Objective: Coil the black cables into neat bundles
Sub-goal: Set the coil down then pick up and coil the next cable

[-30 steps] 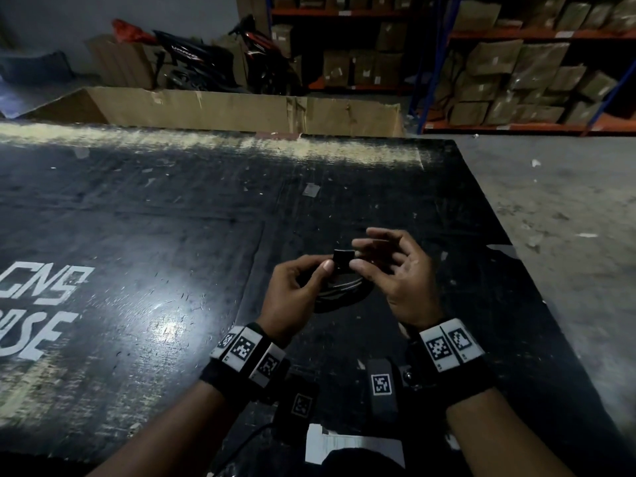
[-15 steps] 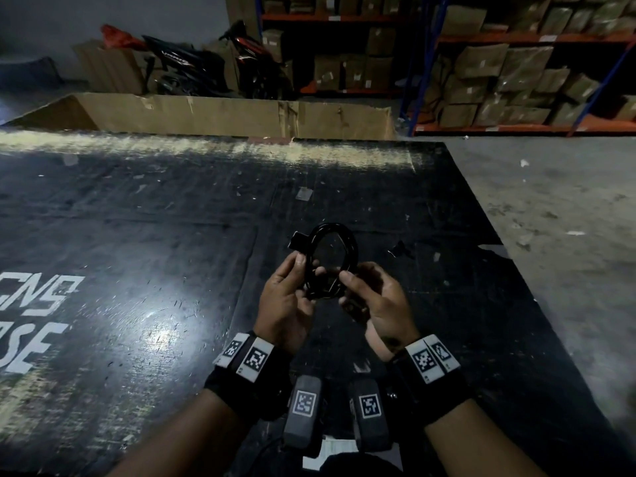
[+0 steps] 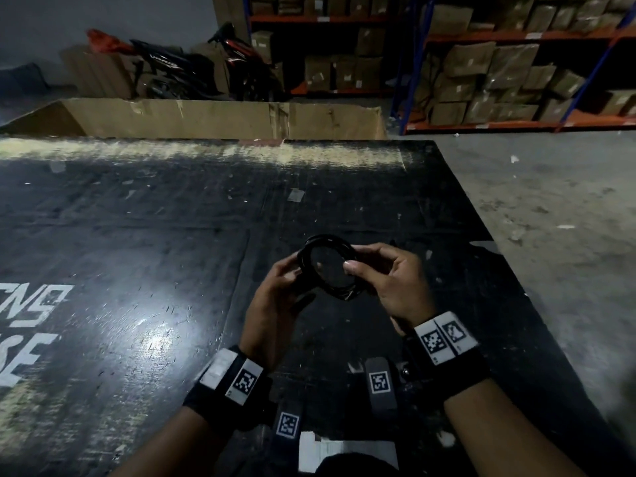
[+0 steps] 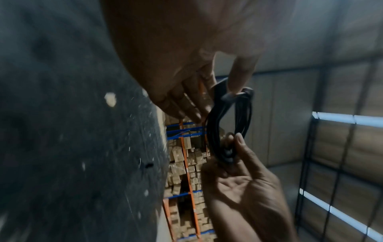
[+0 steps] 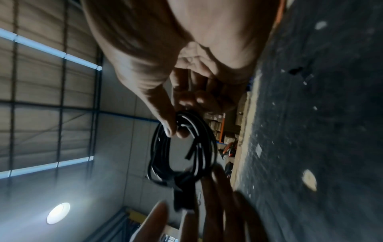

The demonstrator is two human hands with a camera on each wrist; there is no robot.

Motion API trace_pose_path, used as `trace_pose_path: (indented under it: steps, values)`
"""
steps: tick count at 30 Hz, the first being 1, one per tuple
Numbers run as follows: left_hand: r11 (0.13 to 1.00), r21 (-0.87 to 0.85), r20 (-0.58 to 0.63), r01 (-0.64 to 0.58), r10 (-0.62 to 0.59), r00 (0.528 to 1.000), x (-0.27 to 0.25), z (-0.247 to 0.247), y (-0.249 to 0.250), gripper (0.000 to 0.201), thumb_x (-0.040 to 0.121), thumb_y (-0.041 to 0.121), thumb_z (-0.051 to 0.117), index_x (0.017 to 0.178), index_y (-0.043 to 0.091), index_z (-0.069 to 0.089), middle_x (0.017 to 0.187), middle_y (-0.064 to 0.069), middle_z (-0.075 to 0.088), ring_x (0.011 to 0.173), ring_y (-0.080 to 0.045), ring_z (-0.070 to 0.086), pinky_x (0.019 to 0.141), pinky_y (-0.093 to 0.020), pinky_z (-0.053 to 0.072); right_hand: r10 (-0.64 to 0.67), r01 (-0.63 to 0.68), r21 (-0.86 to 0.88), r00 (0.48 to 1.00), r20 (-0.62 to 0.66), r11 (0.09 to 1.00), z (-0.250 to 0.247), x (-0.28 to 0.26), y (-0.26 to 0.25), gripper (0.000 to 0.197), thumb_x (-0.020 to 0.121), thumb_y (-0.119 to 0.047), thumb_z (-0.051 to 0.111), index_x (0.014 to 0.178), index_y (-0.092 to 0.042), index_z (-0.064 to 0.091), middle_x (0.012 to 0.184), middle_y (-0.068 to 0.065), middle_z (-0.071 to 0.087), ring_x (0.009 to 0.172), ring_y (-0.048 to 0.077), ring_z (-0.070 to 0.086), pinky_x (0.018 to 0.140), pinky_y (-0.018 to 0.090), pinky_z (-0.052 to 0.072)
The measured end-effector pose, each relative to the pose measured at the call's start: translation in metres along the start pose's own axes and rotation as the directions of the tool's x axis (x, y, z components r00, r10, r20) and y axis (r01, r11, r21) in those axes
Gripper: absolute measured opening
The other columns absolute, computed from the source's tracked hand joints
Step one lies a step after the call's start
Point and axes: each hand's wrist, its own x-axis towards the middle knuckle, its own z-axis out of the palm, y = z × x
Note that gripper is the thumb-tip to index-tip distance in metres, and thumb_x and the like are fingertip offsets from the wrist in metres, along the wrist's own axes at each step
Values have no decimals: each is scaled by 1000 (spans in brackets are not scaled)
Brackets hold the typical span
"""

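Note:
A small coil of black cable (image 3: 311, 247) hangs in the air above the black table (image 3: 137, 235), held between both hands. My left hand (image 3: 296, 273) pinches its left side, thumb on the plug end (image 4: 219, 91), fingers behind. From the right, my right hand (image 3: 351, 265) pinches the loops between thumb and forefinger. In the left wrist view the coil (image 4: 215, 131) stands edge-on between the left hand (image 4: 215, 91) above and the right hand (image 4: 234, 147) below. The right wrist view shows the right hand (image 5: 176, 129) on the coil (image 5: 207, 139), with the blurred left fingers (image 5: 217, 196) below.
White lettering (image 3: 31, 315) marks the table's left part. A long cardboard box (image 3: 213, 118) stands behind the far edge, with motorbikes (image 3: 192, 74) and shelves of cartons (image 3: 499, 74) beyond. Concrete floor (image 3: 550, 218) lies to the right. A white paper (image 3: 344, 454) sits at the near edge.
The coil was raised upright half a second ago; now it is tilted flatter. My right hand has moved from the coil's bottom up to its right side.

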Motion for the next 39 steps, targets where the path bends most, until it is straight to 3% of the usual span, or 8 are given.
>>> trace_pose_path:
  steps: [5, 8, 12, 19, 27, 31, 35, 39]
  values:
    - [958, 266, 157, -112, 71, 985, 12, 1, 23, 37, 97, 37, 60, 132, 27, 66, 126, -19, 72, 117, -31, 70, 99, -44, 54, -5, 90, -297, 962, 275, 951, -14, 14, -14, 23, 77, -1, 81, 100, -3, 79, 94, 9, 80, 83, 7, 74, 76, 18, 57]
    - [902, 400, 198, -161, 86, 976, 15, 10, 20, 28, 99, 25, 64, 124, 16, 73, 107, -22, 77, 87, -23, 74, 78, -35, 60, 34, 89, -346, 942, 335, 934, -13, 14, -13, 23, 77, 0, 81, 100, -3, 79, 94, 10, 80, 89, 14, 75, 79, 21, 59]
    - [905, 402, 95, -140, 111, 989, 20, 8, 3, 18, 97, 12, 67, 110, 12, 80, 87, -3, 79, 62, -6, 62, 60, -22, 49, 51, 31, -311, 966, 253, 950, -13, 6, 0, 31, 75, -5, 84, 104, -6, 71, 95, 10, 77, 88, 20, 75, 75, 31, 61]
    - [870, 492, 150, -40, -39, 988, 21, 0, -15, 22, 100, 16, 64, 117, 13, 78, 84, -10, 79, 58, -7, 58, 57, -20, 47, 24, 34, -306, 983, 184, 951, -26, -6, 34, 19, 71, -11, 88, 83, -8, 74, 79, 9, 77, 75, 21, 75, 70, 33, 60]
    - [955, 290, -18, 60, -57, 998, 30, -9, -40, 23, 89, 28, 68, 105, 22, 83, 80, -4, 74, 56, -9, 43, 61, -27, 35, 214, -178, -274, 971, 107, 945, -48, 36, 59, 20, 86, -16, 76, 102, -7, 70, 96, 22, 77, 68, 23, 72, 59, 28, 57]
    - [973, 222, -92, 70, -51, 994, 38, -17, -42, 24, 88, 27, 67, 104, 20, 83, 77, -1, 72, 52, -6, 42, 58, -24, 35, 145, -201, -627, 979, -140, 753, -83, 100, 97, 11, 81, -17, 76, 91, -14, 71, 86, 5, 76, 80, 25, 73, 80, 36, 60]
    - [983, 170, -129, 72, -50, 990, 46, -21, -45, 23, 96, 18, 63, 112, 14, 79, 78, 0, 70, 53, -5, 41, 52, -18, 37, 112, -166, -811, 986, -125, 561, -96, 154, 119, 29, 78, -10, 70, 105, -17, 64, 105, 7, 71, 102, 30, 67, 90, 34, 54]
    - [990, 125, -125, 63, -47, 991, 52, -23, -53, 75, 60, 60, 89, 116, 12, 78, 77, 2, 70, 52, -3, 43, 51, -16, 42, 252, -84, -915, 967, 20, 394, -95, 188, 136, 52, 75, -11, 69, 122, -29, 55, 128, 8, 56, 113, 36, 62, 97, 46, 54]
